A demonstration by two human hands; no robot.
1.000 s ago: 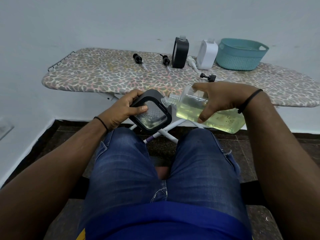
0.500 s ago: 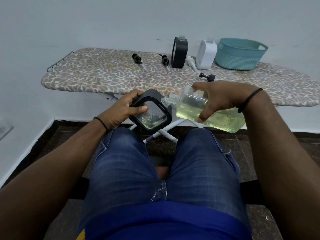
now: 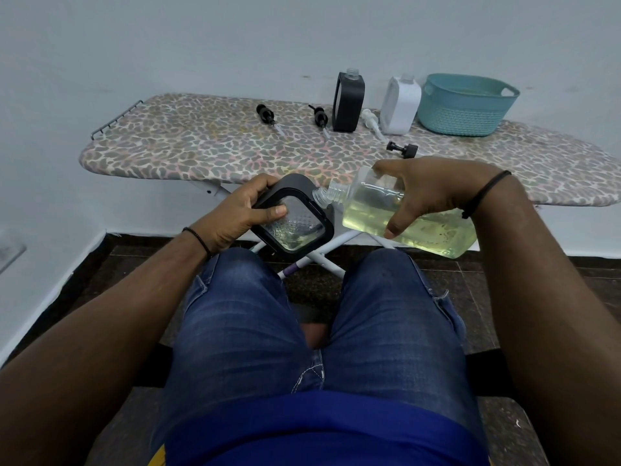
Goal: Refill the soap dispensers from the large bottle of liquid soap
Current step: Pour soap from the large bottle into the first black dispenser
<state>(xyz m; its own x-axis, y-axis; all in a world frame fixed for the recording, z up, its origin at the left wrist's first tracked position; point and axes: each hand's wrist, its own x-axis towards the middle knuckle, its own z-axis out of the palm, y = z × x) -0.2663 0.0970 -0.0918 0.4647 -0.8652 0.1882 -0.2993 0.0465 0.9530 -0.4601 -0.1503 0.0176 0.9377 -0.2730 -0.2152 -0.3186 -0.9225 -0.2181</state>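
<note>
pouring went on much as a second before: the right hand (image 3: 433, 193) still gripped the large soap bottle (image 3: 403, 220) tipped leftward, its mouth at the black dispenser (image 3: 295, 220) clasped by the left hand (image 3: 242, 213); little soap showed inside, so filling looked early.

Clear glossy plastic large bottle (image 3: 403, 213); matt black dispenser (image 3: 292, 220) with textured clear window; cloth-covered ironing board (image 3: 208, 146).

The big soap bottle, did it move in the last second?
No. The bottle keeps its tilt; its mouth stays at the black dispenser, below the ironing board edge as before.
</note>
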